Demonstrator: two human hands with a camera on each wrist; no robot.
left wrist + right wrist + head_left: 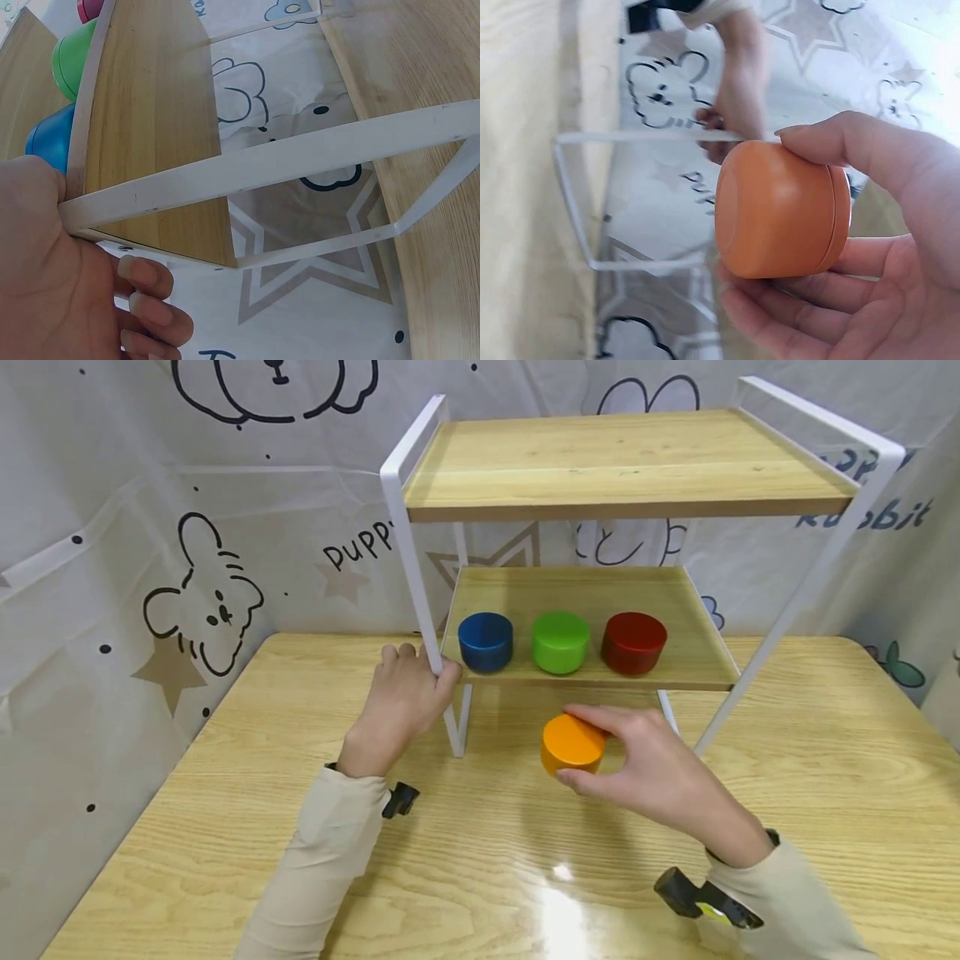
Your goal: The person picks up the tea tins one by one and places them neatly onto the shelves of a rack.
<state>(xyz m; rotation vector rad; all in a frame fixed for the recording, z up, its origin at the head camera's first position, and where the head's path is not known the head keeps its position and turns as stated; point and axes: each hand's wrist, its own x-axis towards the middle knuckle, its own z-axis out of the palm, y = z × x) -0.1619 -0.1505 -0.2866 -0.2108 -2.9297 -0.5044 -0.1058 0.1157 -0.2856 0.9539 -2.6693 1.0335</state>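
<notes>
In the head view my right hand [660, 768] grips an orange round lidded container [573, 743] between thumb and fingers, in front of and below the lower shelf board. A seam runs round the orange container [784, 210] near one end in the right wrist view. My left hand [405, 697] holds the white front left post of the two-tier shelf [630, 510], its thumb in front and its fingers curled behind. On the lower board stand a blue container [486, 645], a green container [560, 643] and a red container [633, 645], side by side.
The shelf's upper board [622, 460] overhangs the row of containers, with white metal posts at the sides. The wooden table [450, 860] runs underneath. A pale cloth [292, 527] printed with cartoon animals hangs behind and to the left.
</notes>
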